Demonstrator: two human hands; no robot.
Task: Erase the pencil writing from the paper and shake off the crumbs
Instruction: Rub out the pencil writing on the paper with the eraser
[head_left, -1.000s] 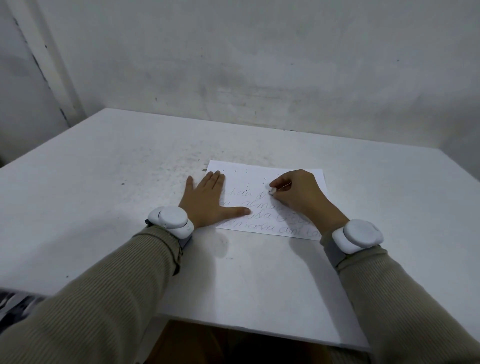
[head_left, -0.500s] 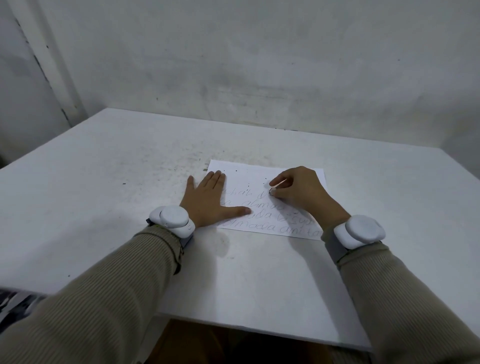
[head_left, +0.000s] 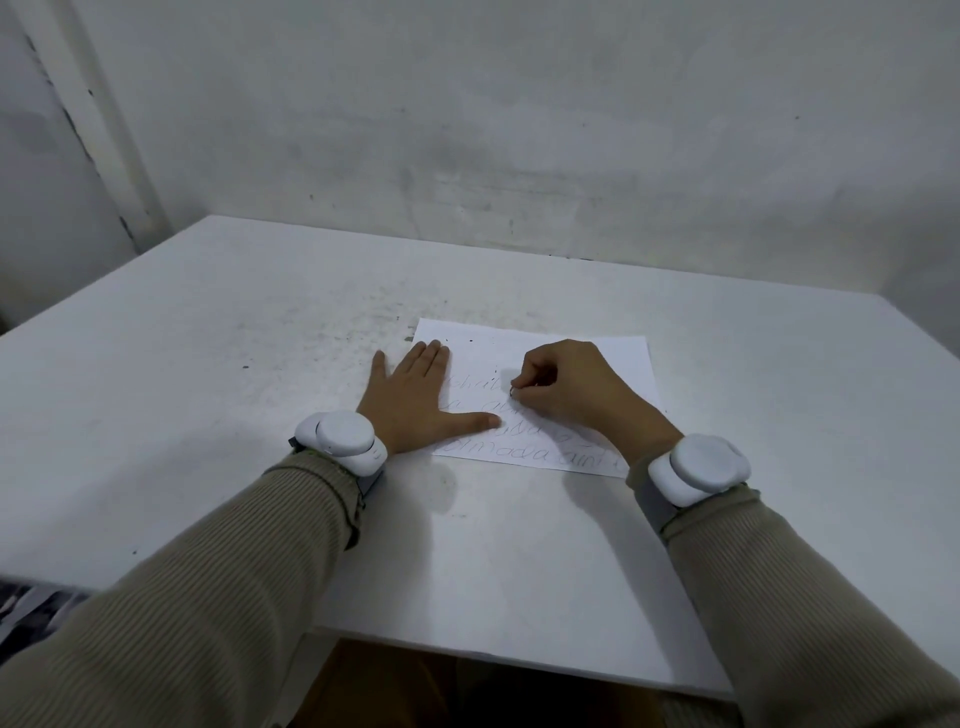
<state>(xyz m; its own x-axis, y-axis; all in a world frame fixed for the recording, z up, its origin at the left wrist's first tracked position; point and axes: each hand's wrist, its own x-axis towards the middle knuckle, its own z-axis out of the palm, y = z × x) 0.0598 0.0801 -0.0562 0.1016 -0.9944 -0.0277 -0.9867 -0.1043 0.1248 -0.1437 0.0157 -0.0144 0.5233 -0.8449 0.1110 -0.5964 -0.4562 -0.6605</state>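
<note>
Erasure is the step in hand, as I read it. Paper (head_left: 530, 338) lies flat on the table (head_left: 208, 389), near its middle. Left hand (head_left: 410, 400) lies flat with straight fingers, straddling the sheet's left edge. Its thumb stretches over the lower left of the sheet and pins it.

Right hand (head_left: 571, 389) rests on the middle of the sheet, its fingers curled. The tips pinch a small eraser (head_left: 513, 391), of which only a sliver shows, and it meets the sheet among the upper lines of writing (head_left: 519, 454). That writing runs in several lines across the lower half. The bottom line is plain. The upper ones are faint or partly hidden under the right hand, so I cannot tell how much of them is gone. The far strip of the sheet bears no words, only a few dark crumbs (head_left: 470, 341), and more specks dot the table beyond.

Most lines look yet to be rubbed out, so I judge the task less than half done. The next move calls for short, firm strokes along the line under the eraser. The left hand must press hard enough that the sheet neither slides nor creases. Its thumb will have to shift off the words beneath it. Lifting and shaking come only once every line is clean.
</note>
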